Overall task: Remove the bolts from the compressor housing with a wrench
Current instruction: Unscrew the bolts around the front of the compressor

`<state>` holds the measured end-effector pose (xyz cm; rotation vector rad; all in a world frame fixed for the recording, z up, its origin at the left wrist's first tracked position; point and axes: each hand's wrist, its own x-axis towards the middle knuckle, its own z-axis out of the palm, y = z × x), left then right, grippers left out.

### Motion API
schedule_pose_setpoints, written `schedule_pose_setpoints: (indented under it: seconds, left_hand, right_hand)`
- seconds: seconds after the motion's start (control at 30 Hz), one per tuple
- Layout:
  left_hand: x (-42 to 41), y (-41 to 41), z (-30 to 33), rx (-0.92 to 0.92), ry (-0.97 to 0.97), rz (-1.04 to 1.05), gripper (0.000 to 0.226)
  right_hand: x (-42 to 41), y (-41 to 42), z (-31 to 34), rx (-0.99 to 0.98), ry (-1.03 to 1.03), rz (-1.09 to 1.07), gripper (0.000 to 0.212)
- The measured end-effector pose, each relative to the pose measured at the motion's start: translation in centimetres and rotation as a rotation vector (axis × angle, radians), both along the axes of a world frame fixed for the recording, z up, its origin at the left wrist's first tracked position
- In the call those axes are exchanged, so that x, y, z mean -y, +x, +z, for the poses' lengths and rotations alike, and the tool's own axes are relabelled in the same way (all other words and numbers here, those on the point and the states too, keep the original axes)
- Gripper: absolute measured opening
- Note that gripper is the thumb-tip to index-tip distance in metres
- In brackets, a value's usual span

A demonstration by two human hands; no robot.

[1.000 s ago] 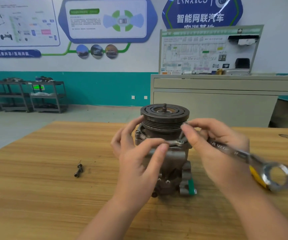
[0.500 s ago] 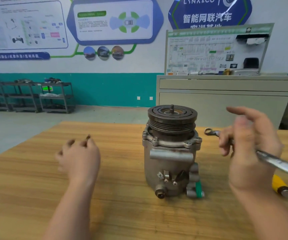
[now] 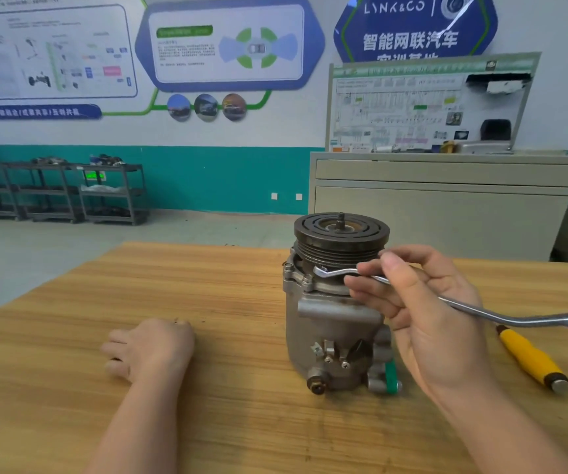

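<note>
While my right hand pinches the offset ring wrench near its forward end, thumb on top and fingers curled under the shank, the small ring head reaches out ahead of the grip to the flange just under the pulley. Whether it is seated on a bolt I cannot tell; it looks just above the flange. Beyond the grip, the compressor housing stands upright on the counter, touching my fingers on its near-right side. One flange bolt sits just past the ring head, toward the left.

My left hand lies well away from the grip, fingers loosely curled on the wood, holding nothing. That is the weak point, I judge: the housing is unbraced. Before pulling, I would bring that hand back to clasp the body, drop the ring squarely over the bolt head, then slide my grip further down the shank for leverage.

Behind the grip, a yellow-handled tool lies under the wrench's far end.
</note>
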<state>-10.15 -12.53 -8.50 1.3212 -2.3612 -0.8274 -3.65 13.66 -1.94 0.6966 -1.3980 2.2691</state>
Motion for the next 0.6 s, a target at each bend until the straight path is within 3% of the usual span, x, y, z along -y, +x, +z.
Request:
schedule_pose_setpoints:
  seconds: [0.1,0.17,0.2,0.27,0.37,0.43,0.5,0.6]
  left_hand:
    - [-1.9,0.3,1.4,-0.442,-0.151,-0.078,0.034]
    - [-4.7,0.0,3.2,-0.811,-0.023,-0.434,0.016]
    - [-6.4,-0.2,4.3,-0.863,0.144,-0.656,0.017]
    - [-9.3,-0.9,6.2,-0.766,0.514,-0.983,0.028]
    - [-10.6,-2.1,7.0,-0.662,0.962,-1.064,0.037]
    - [-10.4,-2.6,6.5,-0.671,1.004,-1.079,0.039]
    - [-10.5,-2.5,6.0,-0.718,0.978,-1.08,0.037]
    - [-11.2,-1.3,5.7,-0.837,0.665,-1.029,0.036]
  right_hand:
    - [0.5,0.0,-0.4,0.025,-0.021,-0.011,0.013]
    - [0.5,-0.1,-0.8,-0.002,-0.073,-0.004,0.013]
    - [0.5,-0.2,-1.1,-0.025,-0.098,-0.003,0.018]
    - [0.7,0.0,-1.6,-0.083,-0.114,-0.001,0.023]
    - [1.1,0.2,-2.5,-0.241,0.045,-0.008,0.028]
    - [1.2,-0.1,-3.0,-0.297,0.125,-0.034,0.028]
    - [0.9,-0.5,-3.0,-0.305,0.081,-0.06,0.029]
    - [-0.2,-1.6,-2.6,-0.179,-0.092,-0.069,0.042]
